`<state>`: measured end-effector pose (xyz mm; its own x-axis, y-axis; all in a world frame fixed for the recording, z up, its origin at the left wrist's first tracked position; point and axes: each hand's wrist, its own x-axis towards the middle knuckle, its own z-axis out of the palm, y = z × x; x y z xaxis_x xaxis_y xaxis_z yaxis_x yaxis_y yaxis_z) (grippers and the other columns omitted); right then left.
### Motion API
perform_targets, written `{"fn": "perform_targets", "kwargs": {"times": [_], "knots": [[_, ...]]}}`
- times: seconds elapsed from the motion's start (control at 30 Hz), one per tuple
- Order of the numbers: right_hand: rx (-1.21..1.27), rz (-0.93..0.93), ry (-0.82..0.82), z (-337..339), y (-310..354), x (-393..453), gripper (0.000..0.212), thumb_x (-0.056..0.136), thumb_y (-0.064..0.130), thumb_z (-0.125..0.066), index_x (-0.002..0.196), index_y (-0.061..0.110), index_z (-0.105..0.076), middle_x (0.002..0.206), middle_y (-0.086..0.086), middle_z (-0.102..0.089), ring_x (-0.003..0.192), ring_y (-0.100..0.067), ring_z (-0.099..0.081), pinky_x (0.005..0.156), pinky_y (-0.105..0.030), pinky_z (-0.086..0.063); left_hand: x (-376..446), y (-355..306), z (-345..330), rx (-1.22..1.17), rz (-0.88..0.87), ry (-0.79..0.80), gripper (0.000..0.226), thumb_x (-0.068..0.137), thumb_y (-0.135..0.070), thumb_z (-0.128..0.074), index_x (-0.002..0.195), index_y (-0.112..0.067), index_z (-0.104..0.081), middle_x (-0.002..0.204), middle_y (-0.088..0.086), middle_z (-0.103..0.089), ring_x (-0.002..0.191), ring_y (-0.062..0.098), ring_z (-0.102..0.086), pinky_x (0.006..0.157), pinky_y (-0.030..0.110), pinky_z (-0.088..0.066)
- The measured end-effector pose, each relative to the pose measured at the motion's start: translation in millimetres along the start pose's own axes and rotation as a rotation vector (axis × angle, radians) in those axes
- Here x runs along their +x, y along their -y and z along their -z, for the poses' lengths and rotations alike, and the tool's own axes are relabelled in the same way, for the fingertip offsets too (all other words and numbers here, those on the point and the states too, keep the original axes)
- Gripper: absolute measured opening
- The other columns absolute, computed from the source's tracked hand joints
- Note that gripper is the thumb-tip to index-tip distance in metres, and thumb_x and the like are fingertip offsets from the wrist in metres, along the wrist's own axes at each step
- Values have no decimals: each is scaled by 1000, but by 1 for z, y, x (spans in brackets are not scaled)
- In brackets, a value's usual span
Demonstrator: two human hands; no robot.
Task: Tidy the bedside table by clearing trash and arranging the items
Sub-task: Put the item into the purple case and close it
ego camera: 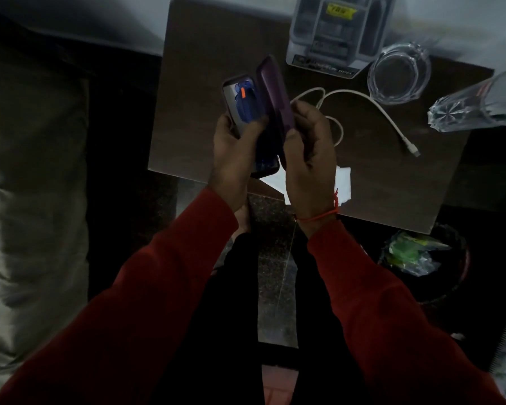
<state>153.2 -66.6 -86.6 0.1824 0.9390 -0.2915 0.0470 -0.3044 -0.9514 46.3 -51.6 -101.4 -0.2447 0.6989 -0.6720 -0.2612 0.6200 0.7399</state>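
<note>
Both hands hold a purple hinged case point(272, 97) above the brown bedside table point(205, 59). My left hand point(234, 153) grips its lower half, where a blue and orange item point(245, 103) lies inside. My right hand point(310, 150) holds the raised lid, which stands nearly upright. A white charging cable point(362, 103) lies looped on the table to the right of my hands. White paper point(343, 182) lies at the table's near edge, partly hidden by my right hand.
A clear packaged box point(333, 33) stands at the table's back. A glass ashtray point(399, 73) sits right of it, and a cut glass point(476, 103) lies on its side at the right edge. A bin with green wrappers point(412, 252) stands below the table. A bed point(26, 171) lies left.
</note>
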Motion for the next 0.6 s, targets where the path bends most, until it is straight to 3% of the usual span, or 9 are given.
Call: {"fn": "perform_targets", "kwargs": {"times": [0.1, 0.27, 0.43, 0.6], "knots": [[-10, -18, -1, -2, 0, -2, 38, 97, 4, -48, 135, 2, -49, 128, -13, -62, 114, -17, -63, 93, -28, -54, -3, 1, -4, 67, -43, -108, 36, 96, -22, -64, 128, -9, -56, 121, 13, -69, 110, 28, -70, 92, 43, -61], [-8, -32, 36, -7, 0, -6, 40, 96, 9, -49, 135, 7, -50, 126, -9, -63, 108, -20, -65, 89, -38, -56, -7, 1, -6, 195, -151, -247, 48, 89, -31, -62, 133, -13, -52, 114, -1, -69, 106, 17, -69, 97, 46, -58], [1, -34, 68, -9, -2, -6, 37, 96, 11, -51, 133, 9, -53, 126, -7, -63, 97, -23, -66, 77, -34, -55, -3, 5, -4, 116, -180, -186, 55, 98, -41, -61, 143, -14, -46, 133, 4, -64, 122, 16, -65, 107, 46, -53], [-85, 11, 79, -9, -5, -4, 40, 94, 17, -60, 133, 10, -54, 132, -8, -58, 114, -18, -62, 92, -43, -56, -4, 0, -4, 109, -164, -133, 52, 108, -50, -30, 145, -16, -45, 136, -2, -61, 125, 0, -59, 110, 30, -48]]}}
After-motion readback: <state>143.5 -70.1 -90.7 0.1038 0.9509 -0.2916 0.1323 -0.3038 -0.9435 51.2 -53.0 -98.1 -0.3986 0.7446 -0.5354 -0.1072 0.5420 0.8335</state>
